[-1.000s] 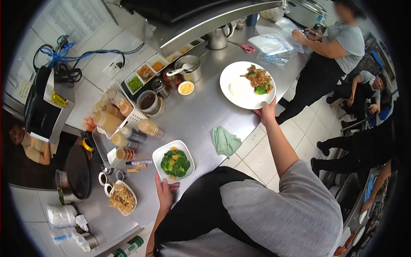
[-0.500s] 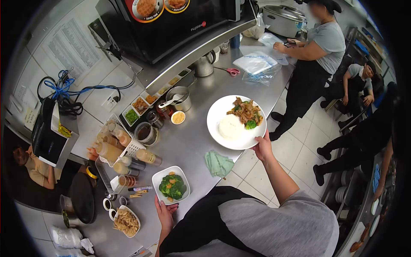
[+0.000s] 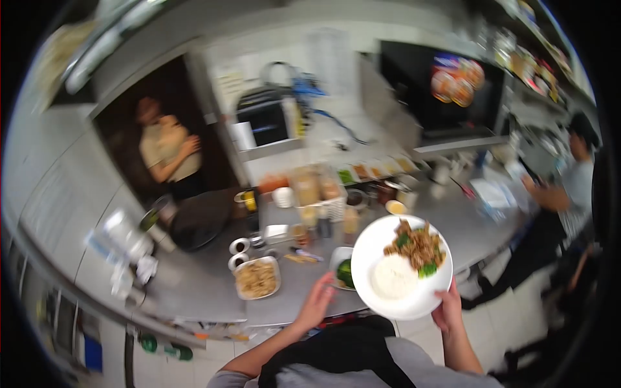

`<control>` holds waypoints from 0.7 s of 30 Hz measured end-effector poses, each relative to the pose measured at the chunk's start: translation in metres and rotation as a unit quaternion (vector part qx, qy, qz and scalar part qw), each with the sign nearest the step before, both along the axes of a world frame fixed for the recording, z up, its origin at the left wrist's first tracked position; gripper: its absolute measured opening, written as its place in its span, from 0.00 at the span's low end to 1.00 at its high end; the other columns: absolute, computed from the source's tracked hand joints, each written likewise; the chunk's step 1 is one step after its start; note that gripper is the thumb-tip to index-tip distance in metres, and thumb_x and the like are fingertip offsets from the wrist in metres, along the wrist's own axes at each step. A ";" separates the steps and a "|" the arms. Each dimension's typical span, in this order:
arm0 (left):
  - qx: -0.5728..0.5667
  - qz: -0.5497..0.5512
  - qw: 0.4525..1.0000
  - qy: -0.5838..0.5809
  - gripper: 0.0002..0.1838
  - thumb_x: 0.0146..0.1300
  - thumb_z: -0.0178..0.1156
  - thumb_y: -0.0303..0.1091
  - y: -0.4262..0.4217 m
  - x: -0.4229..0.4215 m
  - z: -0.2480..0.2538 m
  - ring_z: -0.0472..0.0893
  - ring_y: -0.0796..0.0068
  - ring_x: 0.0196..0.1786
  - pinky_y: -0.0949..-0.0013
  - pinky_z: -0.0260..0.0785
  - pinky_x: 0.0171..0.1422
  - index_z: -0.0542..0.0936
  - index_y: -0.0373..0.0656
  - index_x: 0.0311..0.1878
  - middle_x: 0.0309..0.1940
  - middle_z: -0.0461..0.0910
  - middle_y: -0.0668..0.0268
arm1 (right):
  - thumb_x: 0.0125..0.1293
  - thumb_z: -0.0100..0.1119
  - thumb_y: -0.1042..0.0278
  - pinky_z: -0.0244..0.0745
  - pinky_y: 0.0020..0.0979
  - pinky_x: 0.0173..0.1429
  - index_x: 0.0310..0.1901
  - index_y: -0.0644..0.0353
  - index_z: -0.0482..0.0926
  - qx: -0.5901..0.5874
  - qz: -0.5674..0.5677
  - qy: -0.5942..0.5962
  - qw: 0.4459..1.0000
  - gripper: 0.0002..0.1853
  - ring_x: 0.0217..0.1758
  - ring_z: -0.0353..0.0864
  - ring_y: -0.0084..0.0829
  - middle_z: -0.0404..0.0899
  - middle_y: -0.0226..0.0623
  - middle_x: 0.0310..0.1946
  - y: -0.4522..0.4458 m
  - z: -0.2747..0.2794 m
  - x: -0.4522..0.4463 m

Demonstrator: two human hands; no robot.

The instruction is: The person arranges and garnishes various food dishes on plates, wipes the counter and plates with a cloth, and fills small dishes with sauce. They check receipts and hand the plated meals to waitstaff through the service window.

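Observation:
A round white plate (image 3: 369, 284) carries rice, stir-fried meat and broccoli. My right hand (image 3: 449, 309) grips its lower right rim, thumb on top. Partly behind this plate is a white square bowl (image 3: 335, 264) of broccoli on the steel counter. My left hand (image 3: 317, 301) is just left of the bowl, fingers apart, with nothing in it. Further left, a white dish (image 3: 278, 284) of pale brown food rests near two small cups of dark sauce (image 3: 239, 246).
A black round tray (image 3: 197, 223) lies at the counter's left. Behind are squeeze bottles in a white basket (image 3: 336, 208) and a row of topping containers (image 3: 375, 171). One person (image 3: 171, 152) stands in the doorway, another (image 3: 563, 191) at the counter's right end.
The view has swung left and up. The plate has come across in front of the broccoli bowl, still in my right hand. My left hand has come away from the bowl.

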State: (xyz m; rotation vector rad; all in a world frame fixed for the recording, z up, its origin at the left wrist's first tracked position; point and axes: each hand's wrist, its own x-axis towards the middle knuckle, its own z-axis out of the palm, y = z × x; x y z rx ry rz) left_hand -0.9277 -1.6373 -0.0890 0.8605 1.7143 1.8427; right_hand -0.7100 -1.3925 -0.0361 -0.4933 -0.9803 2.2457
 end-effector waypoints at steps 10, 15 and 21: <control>0.107 0.045 0.914 -0.389 0.30 0.74 0.41 0.46 -0.167 0.059 0.039 0.68 0.63 0.65 0.57 0.64 0.67 0.52 0.37 0.70 0.65 0.64 0.54 | 0.55 0.48 0.82 0.82 0.42 0.48 0.68 0.48 0.56 -0.020 0.238 -0.052 0.970 0.37 0.56 0.76 0.40 0.69 0.39 0.58 -0.168 -0.025 -0.058; 0.192 0.184 0.893 -0.364 0.27 0.73 0.41 0.41 -0.240 0.085 0.034 0.67 0.59 0.66 0.58 0.57 0.72 0.56 0.32 0.67 0.64 0.65 0.49 | 0.64 0.48 0.78 0.79 0.51 0.52 0.70 0.42 0.51 0.020 0.367 -0.079 0.927 0.35 0.59 0.74 0.42 0.66 0.37 0.61 -0.232 -0.024 -0.075; 0.247 0.283 0.857 -0.354 0.30 0.67 0.45 0.41 -0.311 0.096 0.006 0.65 0.54 0.67 0.57 0.54 0.73 0.57 0.32 0.67 0.64 0.64 0.48 | 0.73 0.43 0.64 0.82 0.45 0.46 0.72 0.38 0.39 0.114 0.485 -0.127 0.858 0.33 0.52 0.78 0.40 0.65 0.39 0.61 -0.288 -0.012 -0.107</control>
